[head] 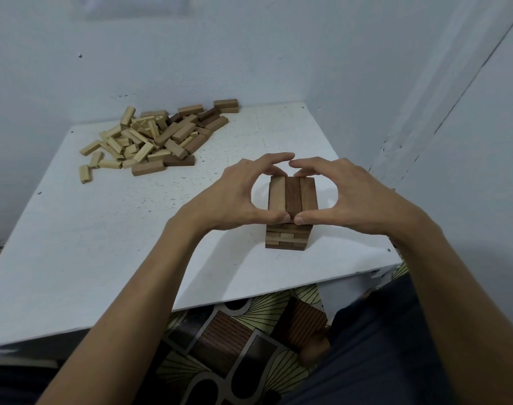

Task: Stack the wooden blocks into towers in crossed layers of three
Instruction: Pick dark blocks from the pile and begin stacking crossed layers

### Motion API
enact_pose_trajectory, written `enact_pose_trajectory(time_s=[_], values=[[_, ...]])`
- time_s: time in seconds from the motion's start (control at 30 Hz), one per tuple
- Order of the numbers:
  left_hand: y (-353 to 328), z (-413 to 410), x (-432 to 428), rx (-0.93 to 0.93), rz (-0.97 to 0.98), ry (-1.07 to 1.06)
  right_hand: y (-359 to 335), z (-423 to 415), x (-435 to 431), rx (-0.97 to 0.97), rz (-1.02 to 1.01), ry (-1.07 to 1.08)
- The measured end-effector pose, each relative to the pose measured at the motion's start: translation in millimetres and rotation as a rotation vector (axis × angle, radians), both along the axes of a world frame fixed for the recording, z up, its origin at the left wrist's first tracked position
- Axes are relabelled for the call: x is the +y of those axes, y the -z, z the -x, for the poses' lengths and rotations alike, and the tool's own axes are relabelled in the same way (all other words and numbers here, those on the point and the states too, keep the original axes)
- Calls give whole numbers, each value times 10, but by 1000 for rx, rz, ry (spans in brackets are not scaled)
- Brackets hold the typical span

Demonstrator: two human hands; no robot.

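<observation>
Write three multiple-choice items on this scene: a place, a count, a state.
1. Where on the table is the pile? A far left B near right C centre
2. How many blocks form the tower's top layer? A two B three C five
3. What are the left hand and right hand doing? A lying flat on the table B pinching the top layer C lifting pile blocks

1 A: the pile sits far left.
2 B: three lie side by side.
3 B: thumbs press its near end, fingers its far end.
</observation>
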State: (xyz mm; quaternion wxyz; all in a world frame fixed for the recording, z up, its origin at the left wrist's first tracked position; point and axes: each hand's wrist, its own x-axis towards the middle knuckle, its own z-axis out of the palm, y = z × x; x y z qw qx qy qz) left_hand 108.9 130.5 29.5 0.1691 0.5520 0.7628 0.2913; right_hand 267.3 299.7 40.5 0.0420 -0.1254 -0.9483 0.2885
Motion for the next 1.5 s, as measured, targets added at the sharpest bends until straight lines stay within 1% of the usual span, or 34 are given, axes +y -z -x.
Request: enact_pose_trajectory(time_s=[0.37,1.13,1.5], values=[[40,28,-7,-40,7,-10,51,-69,53,-26,71,-7],[110,68,37,-73,-34,60,109,-29,82,-6,65,-17],[119,75,52,-66,-19,74,128,-23,94,-17,69,-24]])
